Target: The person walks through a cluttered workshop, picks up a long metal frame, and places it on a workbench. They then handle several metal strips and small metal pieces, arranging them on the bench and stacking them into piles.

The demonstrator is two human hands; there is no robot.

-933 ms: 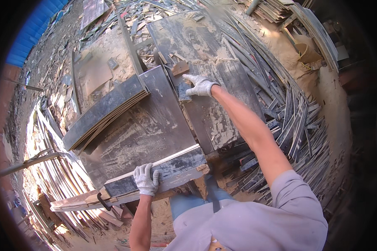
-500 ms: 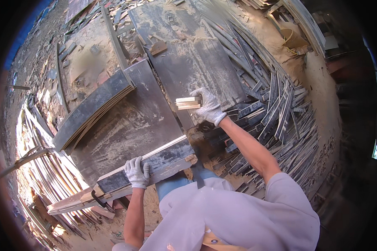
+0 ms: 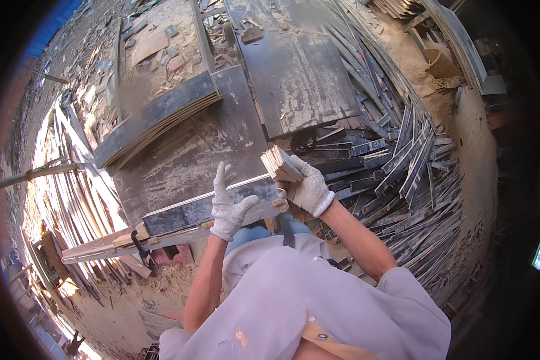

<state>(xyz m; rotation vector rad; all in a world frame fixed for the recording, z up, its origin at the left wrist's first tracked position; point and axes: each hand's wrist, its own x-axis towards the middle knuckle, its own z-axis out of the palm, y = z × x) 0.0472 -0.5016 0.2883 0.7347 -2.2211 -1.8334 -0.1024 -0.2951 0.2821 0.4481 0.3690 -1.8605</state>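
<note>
My right hand (image 3: pixel 309 187), in a pale work glove, grips a small bundle of thin wood strips (image 3: pixel 278 164), their pale ends pointing up and left. My left hand (image 3: pixel 231 207), gloved the same way, is raised with fingers spread and thumb out, holding nothing. Behind it, a dark-faced board (image 3: pixel 174 216) with a pale top edge stands along the near side of the dusty table (image 3: pixel 204 141). A wooden rail (image 3: pixel 96 248) runs below that board, and a dark clamp (image 3: pixel 139 245) sits near its left part.
A stack of long dark boards (image 3: pixel 156 120) lies across the table's left side. A second dusty panel (image 3: pixel 312 78) adjoins it at the far right. Heaped dark strips (image 3: pixel 411 156) fill the right, pale strips (image 3: pixel 78 198) the left. Wood scraps (image 3: pixel 156 48) litter the far ground.
My left hand has let go of the dark-faced board and lifted, fingers spreading. My right hand has brought the strip bundle nearer to my body and tilted it. The view has shifted slightly.
</note>
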